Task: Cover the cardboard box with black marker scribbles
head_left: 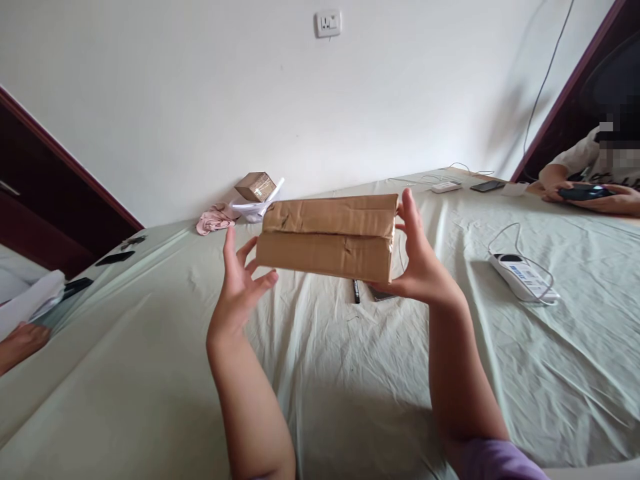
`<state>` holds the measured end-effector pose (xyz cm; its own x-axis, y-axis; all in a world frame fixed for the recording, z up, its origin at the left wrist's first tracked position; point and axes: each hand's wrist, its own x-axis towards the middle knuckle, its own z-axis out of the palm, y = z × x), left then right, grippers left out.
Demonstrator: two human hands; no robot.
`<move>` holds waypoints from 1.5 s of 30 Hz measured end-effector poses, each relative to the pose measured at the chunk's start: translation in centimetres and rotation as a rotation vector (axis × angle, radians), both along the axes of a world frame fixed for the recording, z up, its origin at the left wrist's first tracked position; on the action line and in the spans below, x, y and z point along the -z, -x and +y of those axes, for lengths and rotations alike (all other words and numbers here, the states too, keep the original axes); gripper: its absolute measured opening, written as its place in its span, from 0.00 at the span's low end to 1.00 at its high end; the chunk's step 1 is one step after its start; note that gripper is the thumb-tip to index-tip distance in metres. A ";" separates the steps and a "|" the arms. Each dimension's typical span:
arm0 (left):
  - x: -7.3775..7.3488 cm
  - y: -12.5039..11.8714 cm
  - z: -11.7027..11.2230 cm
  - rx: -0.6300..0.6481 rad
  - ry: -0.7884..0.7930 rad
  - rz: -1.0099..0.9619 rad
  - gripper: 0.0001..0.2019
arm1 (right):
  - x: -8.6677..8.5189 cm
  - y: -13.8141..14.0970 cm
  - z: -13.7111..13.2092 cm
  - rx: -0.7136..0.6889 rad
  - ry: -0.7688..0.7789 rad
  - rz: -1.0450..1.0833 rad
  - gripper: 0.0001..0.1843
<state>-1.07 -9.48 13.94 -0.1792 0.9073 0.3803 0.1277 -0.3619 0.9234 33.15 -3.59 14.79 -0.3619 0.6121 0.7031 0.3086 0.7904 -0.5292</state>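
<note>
Bare green cloth [140, 373] spreads left of the cardboard box [327, 237], which is held above it; a white power strip [525, 279] lies well apart on the right. Both forearms [255, 407] angle forward and upward. The left hand [237, 290], fingers spread, supports the box's left end; the right hand [423, 263] grips its right end, thumb underneath.

You seem to be in an ordinary room of a home — a plain white wall [200, 100] with a household socket [329, 23] rises behind the far edge of the cloth-covered surface [345, 413] before you, and a dark maroon door [45, 207] with a handle [9, 189] stands beyond its far left corner. Everyday belongings bear this out: you have a crumpled pink cloth [216, 219] by the far edge, a white power strip [525, 277] toward the right edge, and a phone-like slab [487, 186] near the far right corner.
</note>
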 end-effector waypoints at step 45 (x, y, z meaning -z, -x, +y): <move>1.6 -0.3 3.4 -0.091 -0.215 -0.223 0.64 | 5.7 4.8 6.4 -0.017 0.708 0.132 0.40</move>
<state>-0.79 -6.06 12.36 -0.3564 0.7872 0.5033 -0.0289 -0.5477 0.8362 28.38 2.79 9.07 -0.3149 0.9322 0.1784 0.1973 0.2481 -0.9484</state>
